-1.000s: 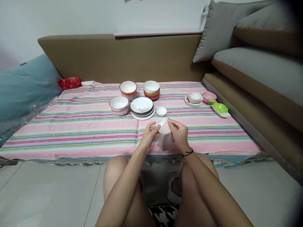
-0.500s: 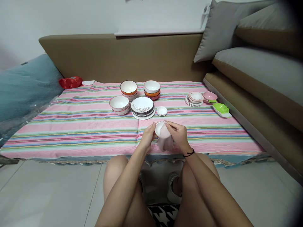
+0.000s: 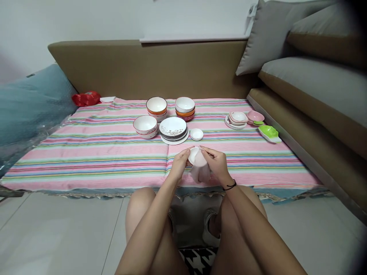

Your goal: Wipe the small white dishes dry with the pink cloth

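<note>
My left hand (image 3: 180,163) grips the left rim of a small white dish (image 3: 194,153), held above the near part of the striped cloth. On its other side my right hand (image 3: 215,162) pinches a pale pink cloth (image 3: 200,172) against the rim; the cloth covers part of the dish and hangs below it. Just beyond my hands sit stacked small white dishes (image 3: 197,134). To their left is a stack of plates (image 3: 173,127), the top one white with a floral pattern and dark edge.
Bowls stand in stacks: floral ones (image 3: 145,126) at left, orange-banded ones (image 3: 156,105) behind, others (image 3: 185,107) beside them. At right are small plates (image 3: 235,120), a pink bowl (image 3: 255,116) and a green leaf-shaped dish (image 3: 269,133). A red package (image 3: 86,99) lies by the blue cushion (image 3: 34,107).
My hands keep hold of the dish and cloth in almost the same place. The whole view has shifted very slightly; the stacks stand as before.
</note>
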The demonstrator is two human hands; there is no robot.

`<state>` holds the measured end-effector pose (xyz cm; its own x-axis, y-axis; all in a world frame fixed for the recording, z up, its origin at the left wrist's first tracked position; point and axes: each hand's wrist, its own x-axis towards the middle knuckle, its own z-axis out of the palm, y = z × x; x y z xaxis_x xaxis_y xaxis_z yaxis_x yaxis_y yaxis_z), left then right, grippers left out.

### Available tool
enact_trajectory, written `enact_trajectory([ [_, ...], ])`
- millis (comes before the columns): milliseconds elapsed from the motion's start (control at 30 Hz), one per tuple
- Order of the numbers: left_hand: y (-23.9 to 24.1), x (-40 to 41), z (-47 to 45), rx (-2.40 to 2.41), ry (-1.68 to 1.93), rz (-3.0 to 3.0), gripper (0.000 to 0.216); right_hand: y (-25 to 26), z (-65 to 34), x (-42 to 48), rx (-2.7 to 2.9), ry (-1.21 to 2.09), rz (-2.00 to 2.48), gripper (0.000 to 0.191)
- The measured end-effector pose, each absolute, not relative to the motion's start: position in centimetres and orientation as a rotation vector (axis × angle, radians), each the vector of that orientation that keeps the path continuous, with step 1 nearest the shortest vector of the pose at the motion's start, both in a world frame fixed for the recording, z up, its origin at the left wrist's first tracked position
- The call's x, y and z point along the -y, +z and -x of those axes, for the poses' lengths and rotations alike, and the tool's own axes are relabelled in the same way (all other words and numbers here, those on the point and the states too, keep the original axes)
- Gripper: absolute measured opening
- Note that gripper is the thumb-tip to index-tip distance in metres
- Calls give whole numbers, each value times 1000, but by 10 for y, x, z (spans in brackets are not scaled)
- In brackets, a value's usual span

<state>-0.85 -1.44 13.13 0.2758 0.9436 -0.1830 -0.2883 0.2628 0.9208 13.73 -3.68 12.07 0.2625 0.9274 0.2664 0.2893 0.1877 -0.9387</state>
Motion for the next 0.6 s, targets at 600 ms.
enact_trajectory([
  [600,138,15,11,-877,984,-919,42,122,-139,38,1277,673,1321,33],
])
